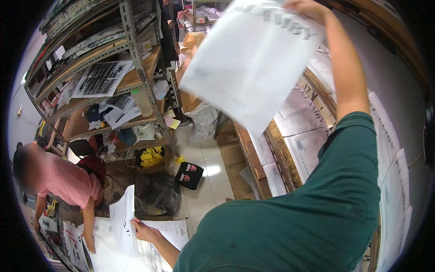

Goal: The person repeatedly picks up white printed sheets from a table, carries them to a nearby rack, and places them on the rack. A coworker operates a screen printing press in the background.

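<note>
Raised at the top right, my right hand [306, 8] pinches the upper edge of a large white sheet [244, 59] with grey lettering. The sheet hangs tilted and slightly blurred over the racks; whether it is a single layer or a flat bag I cannot tell. Low on the left, my left hand [146, 230] is closed on the edge of another white sheet [122, 217], which stands up from a white-covered table [106, 245]. Similar white printed pieces [308, 149] lie on the wooden rack beneath my right arm.
A co-worker in a pink shirt [72, 174] leans over the table at left, one hand on it. Metal shelving [131, 50] with papers stands behind. A black printed cloth [189, 176], dark plastic [158, 192] and a clear bag [204, 120] lie on the tiled floor.
</note>
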Available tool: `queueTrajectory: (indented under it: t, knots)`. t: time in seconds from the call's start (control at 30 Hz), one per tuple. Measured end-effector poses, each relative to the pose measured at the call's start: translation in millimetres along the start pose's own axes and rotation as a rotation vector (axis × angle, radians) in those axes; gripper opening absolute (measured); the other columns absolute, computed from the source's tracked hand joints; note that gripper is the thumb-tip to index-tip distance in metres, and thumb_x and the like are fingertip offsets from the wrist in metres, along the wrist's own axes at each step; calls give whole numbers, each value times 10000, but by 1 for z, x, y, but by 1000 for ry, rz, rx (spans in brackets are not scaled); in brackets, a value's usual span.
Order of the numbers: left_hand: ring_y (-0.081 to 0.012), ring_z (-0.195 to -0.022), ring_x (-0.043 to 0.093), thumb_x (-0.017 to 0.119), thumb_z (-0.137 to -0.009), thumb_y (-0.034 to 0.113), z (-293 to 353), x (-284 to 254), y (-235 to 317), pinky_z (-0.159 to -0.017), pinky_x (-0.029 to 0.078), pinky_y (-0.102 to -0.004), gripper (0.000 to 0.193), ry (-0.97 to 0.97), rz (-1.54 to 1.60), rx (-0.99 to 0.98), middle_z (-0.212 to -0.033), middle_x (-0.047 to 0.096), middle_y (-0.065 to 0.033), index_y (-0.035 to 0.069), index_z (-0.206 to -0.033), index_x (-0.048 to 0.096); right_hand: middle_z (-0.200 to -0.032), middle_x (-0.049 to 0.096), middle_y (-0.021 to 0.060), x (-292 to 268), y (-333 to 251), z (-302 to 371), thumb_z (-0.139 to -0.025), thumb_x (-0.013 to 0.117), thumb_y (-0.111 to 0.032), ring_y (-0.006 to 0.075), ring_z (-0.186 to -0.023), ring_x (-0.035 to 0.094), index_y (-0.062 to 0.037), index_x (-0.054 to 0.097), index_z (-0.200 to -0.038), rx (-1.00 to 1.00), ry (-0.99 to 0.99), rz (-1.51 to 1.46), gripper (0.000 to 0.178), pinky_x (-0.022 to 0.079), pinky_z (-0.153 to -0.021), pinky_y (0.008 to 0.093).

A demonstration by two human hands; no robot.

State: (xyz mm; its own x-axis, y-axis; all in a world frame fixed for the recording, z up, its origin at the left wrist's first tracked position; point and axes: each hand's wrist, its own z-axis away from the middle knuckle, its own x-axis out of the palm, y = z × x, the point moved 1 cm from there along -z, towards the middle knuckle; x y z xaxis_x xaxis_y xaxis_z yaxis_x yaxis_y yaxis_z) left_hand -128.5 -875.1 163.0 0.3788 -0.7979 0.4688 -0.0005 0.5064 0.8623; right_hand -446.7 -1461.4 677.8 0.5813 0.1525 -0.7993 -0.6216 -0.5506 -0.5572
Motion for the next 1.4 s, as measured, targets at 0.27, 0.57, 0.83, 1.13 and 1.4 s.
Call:
queueTrajectory:
  t: [0.27,0.57,0.83,1.13,1.4]
  knots:
    - [-76,-673,537,576,-856,128,35,63,-22,-622,460,-181,175,-236,-17,-102,-816,588,-78,-46,-877,566,-804,646,101,-164,270,76,-807,494,-174,242,-716,586,-80,640,-956,493,388,-182,229,467,-657,366]
    - [-100,-796,564,581,-851,130,78,117,-36,-700,477,-175,201,-372,18,-151,-906,570,-83,-48,-935,539,-866,654,110,-160,385,100,-708,556,-64,187,-824,598,-62,674,-846,565,533,366,181,442,-783,303]
    - [-136,-867,571,573,-854,122,85,133,-41,-773,482,-202,217,-490,11,-229,-952,561,-108,-76,-931,530,-850,652,111,-158,393,102,-711,530,-58,194,-807,602,-61,672,-837,502,557,438,189,449,-767,302]
    - [-52,-617,545,547,-876,156,104,147,-30,-568,466,-137,197,-429,60,-233,-763,584,-62,-37,-836,551,-858,647,96,-156,396,96,-753,512,-75,180,-804,594,-82,650,-871,471,579,484,182,449,-747,301]
    - [-102,-737,587,504,-895,195,113,141,-31,-626,510,-147,257,-469,104,-353,-810,574,-97,-62,-895,503,-1300,435,84,-161,351,31,-793,533,-220,248,-1184,422,-172,510,-1196,566,575,789,407,346,-959,345]
